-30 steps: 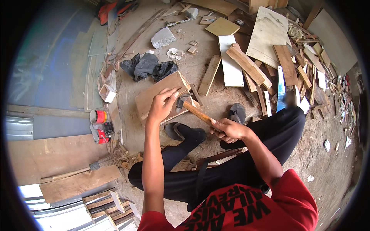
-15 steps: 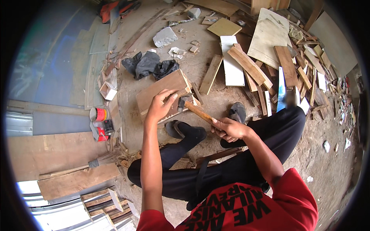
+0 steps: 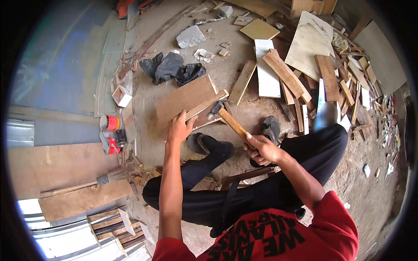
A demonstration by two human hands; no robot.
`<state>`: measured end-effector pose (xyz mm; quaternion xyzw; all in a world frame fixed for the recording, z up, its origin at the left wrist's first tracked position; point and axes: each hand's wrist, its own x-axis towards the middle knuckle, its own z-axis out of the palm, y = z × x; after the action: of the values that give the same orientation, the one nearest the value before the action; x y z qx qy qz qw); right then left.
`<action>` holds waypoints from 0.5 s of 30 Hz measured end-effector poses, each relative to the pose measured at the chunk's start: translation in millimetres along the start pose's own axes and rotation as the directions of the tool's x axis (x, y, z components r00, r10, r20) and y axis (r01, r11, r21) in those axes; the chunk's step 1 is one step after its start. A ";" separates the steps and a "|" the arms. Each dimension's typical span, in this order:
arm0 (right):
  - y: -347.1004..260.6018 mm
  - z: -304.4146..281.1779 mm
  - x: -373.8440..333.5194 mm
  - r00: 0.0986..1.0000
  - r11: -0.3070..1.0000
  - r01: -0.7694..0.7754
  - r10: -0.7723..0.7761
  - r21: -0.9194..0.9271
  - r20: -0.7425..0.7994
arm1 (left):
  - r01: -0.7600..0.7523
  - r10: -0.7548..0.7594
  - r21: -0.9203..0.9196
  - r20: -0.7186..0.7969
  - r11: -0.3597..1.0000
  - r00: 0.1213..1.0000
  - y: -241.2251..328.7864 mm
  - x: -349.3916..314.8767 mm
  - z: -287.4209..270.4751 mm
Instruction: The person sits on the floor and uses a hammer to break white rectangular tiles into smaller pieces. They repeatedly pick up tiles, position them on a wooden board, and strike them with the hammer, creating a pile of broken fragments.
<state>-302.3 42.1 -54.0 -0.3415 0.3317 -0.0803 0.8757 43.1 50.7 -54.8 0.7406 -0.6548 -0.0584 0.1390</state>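
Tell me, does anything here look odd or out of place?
Yes, scrap wood lies in a crisscrossed jumble at the right, looking unsorted. Crumpled black plastic lies loose on the floor ahead, as if discarded. The hammer looks normal, held in the right hand.

A loose red short-sleeved cotton-looking T-shirt is worn, its front marked with bold black block lettering. Long, close-fitting black cloth trousers are worn below, crossed by a narrow black strap. The feet are shod in dark, flat, strapped sandals. The left hand and right hand are bare, and both slim forearms are left uncovered.
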 end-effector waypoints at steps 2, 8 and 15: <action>9.4 11.4 3.1 0.999 0.998 -0.044 0.043 0.041 0.009 | -0.041 0.041 0.012 -0.019 0.999 0.999 -13.2 -5.9 2.2; 31.4 47.8 22.1 0.996 0.978 0.074 -0.064 0.196 -0.058 | 0.142 -0.149 -0.180 -0.026 0.973 0.989 29.0 -15.8 27.4; 24.2 25.9 32.6 0.955 0.975 0.222 -0.211 0.028 -0.209 | 0.263 -0.304 -0.175 -0.277 0.949 0.912 39.6 10.9 60.3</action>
<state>-262.9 62.5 -72.7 -0.3432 0.3786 -0.2189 0.8313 -9.3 28.0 -100.1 0.8170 -0.5060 -0.0086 0.2764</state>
